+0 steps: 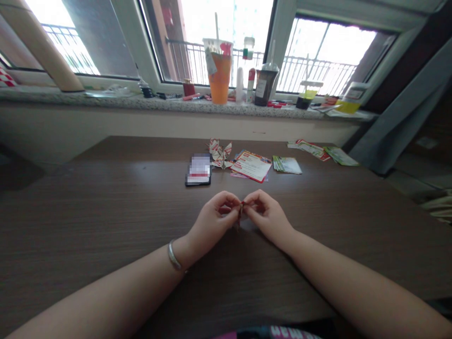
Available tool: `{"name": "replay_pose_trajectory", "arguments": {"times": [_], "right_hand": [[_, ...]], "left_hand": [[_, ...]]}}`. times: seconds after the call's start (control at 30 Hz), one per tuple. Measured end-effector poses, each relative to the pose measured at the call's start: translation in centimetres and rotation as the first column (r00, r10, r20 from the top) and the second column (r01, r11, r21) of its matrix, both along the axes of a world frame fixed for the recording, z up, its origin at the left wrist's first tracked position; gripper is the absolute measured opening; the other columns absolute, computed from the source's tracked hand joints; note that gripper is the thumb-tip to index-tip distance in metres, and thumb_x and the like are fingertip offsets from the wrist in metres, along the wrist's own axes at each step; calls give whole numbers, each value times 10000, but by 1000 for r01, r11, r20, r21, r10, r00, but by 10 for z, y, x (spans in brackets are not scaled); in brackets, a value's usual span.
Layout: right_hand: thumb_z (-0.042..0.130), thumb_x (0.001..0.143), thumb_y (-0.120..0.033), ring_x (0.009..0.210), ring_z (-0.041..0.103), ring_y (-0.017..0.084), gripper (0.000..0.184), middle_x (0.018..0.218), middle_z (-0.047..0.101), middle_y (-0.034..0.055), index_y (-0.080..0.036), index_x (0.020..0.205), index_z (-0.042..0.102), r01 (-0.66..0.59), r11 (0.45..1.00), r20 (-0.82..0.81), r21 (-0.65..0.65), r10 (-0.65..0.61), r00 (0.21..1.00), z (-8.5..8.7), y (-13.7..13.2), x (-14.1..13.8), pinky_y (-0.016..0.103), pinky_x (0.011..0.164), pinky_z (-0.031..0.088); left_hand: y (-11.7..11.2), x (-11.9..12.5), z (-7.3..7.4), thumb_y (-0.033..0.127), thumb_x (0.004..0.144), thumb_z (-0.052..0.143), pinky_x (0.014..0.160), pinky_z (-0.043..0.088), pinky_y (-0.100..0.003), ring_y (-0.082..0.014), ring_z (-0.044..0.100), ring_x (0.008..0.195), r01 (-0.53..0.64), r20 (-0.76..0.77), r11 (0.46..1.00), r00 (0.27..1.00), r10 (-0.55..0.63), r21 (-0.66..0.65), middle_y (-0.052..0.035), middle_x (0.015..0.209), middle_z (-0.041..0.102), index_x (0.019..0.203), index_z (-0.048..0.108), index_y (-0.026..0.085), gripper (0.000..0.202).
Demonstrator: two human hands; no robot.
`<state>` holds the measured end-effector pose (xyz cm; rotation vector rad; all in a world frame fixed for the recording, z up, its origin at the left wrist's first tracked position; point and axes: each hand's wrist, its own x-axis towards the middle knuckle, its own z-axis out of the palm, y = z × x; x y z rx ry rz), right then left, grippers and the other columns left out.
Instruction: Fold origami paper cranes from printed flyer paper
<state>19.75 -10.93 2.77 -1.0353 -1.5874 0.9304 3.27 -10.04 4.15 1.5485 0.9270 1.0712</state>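
Observation:
Between my two hands is a small piece of folded paper (pixel 240 217), reddish at the top, with a narrow part hanging down. My left hand (pixel 218 214) pinches it from the left with thumb and fingertips. From the other side my right hand (pixel 265 212) also pinches its top edge, and the fingertips of both hands nearly meet. Much of the paper is hidden by the fingers. Beyond the hands lie a phone (pixel 198 169) with a blurred screen, several folded paper cranes (pixel 221 154) with red and white print, and a stack of printed cards (pixel 251 165).
The brown table (pixel 88 212) reaches to the wall under the window. Green-edged cards (pixel 286 165) and more leaflets (pixel 312 149) lie toward the back right. On the stone sill (pixel 169 104) stand an orange drink cup (pixel 219 75), a dark cup (pixel 264 85), bottles and pens.

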Motion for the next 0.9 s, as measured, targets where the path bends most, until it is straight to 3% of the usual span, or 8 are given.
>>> {"name": "replay_pose_trajectory", "arguments": {"times": [0.1, 0.27, 0.53, 0.67, 0.9], "right_hand": [[633, 811, -279, 718, 613, 136, 87, 788, 635, 3, -207, 848, 603, 18, 1000, -24, -13, -19, 1000, -5, 3, 0, 273, 689, 510], [657, 805, -302, 908, 618, 170, 117, 946, 648, 45, -203, 790, 598, 25, 999, -81, 44, -21, 996, -8, 6, -1, 305, 781, 514], [677, 783, -343, 801, 609, 156, 153, 816, 639, 10, -218, 769, 590, 30, 999, -127, 26, -26, 992, -10, 9, -2, 298, 743, 504], [678, 774, -335, 781, 607, 153, 155, 808, 633, 8, -219, 747, 578, 52, 997, -144, 47, -45, 989, -10, 9, -2, 289, 716, 499], [685, 754, -340, 739, 619, 158, 172, 751, 638, -2, -223, 767, 559, 79, 997, -189, -3, -78, 979, -13, 11, -1, 292, 685, 504]], "left_hand": [[1, 1, -4, 295, 765, 660, 566, 489, -213, -104, 594, 606, 5, 78, 998, 997, 1, -68, 17, 707, 622, 797, 576, 161, 161], [5, 1, -9, 327, 748, 693, 567, 486, -201, -94, 583, 614, -7, 102, 999, 995, 12, -53, 10, 710, 634, 785, 603, 154, 199], [7, 0, -13, 368, 774, 680, 582, 500, -206, -108, 604, 661, -22, 60, 1000, 998, 20, 18, -6, 764, 645, 812, 617, 157, 224], [5, -2, -14, 331, 831, 631, 631, 508, -210, -112, 613, 728, 6, -9, 996, 1000, -5, 85, -17, 845, 634, 914, 634, 163, 188], [4, -1, -16, 214, 797, 651, 747, 541, -266, -145, 625, 853, 42, -127, 976, 992, -15, 214, -43, 960, 643, 1061, 612, 174, 270]]}}
